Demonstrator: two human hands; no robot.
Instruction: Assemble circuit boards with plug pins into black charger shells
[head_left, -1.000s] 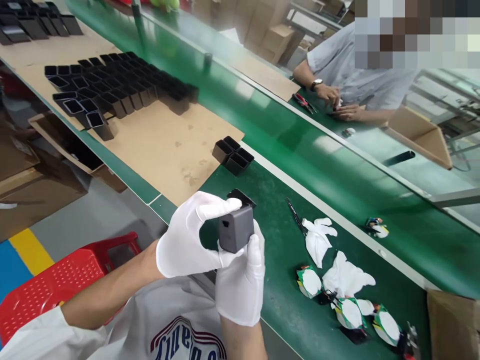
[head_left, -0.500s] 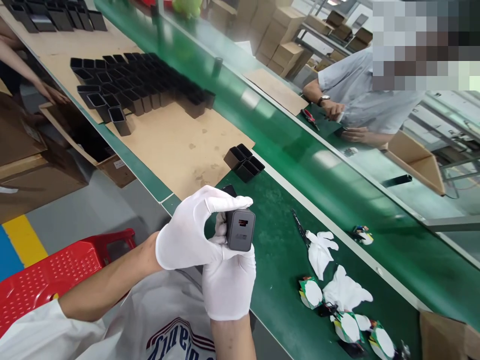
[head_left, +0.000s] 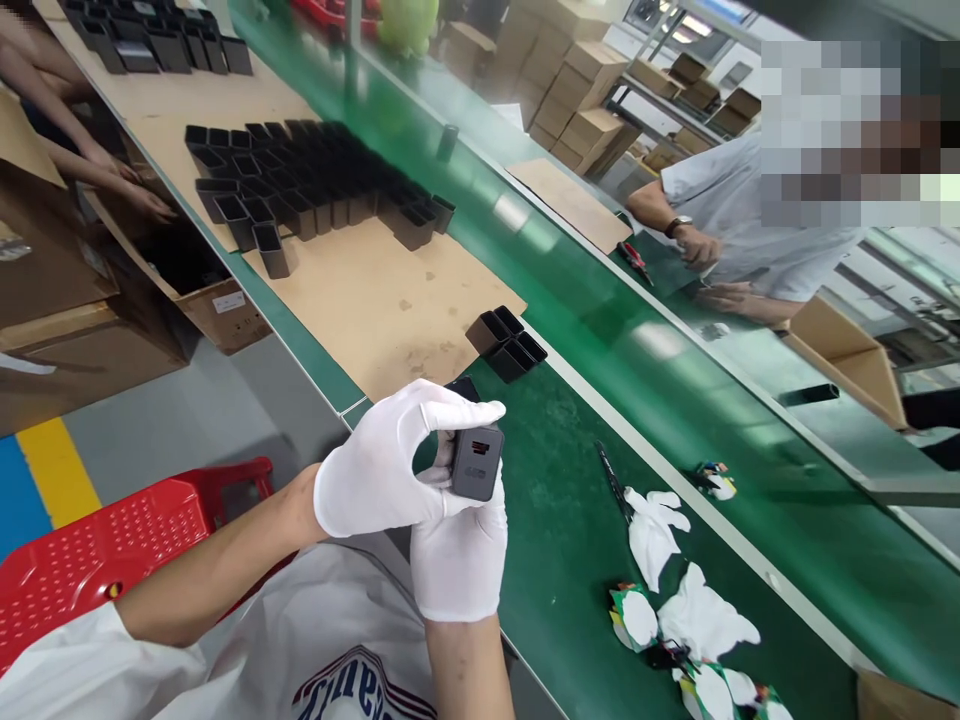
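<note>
Between my two white-gloved hands is a dark grey charger housing point(head_left: 478, 463), its end face turned towards me with a small port opening and faint markings. My left hand point(head_left: 386, 460) curls round it from the left, fingers over its top edge and thumb low on its side. From below, my right hand point(head_left: 459, 560) grips the same housing; most of its fingers are hidden behind it. A black piece point(head_left: 463, 388) shows just beyond my left fingers; whether it belongs to the housing I cannot tell. Several open black cases point(head_left: 510, 345) stand together on the green bench beyond.
Many black cases point(head_left: 300, 185) stand on brown cardboard point(head_left: 405, 300). At right lie white gloves point(head_left: 656, 530), a black pen-like tool point(head_left: 613, 480) and circuit boards with white discs point(head_left: 636, 615). A red stool point(head_left: 142, 540) is at left. A co-worker point(head_left: 750, 230) works across the belt.
My view has shifted slightly, so the bench things appear a little lower and further right. Both hands keep hold of the charger housing, whose end face has tilted slightly.
</note>
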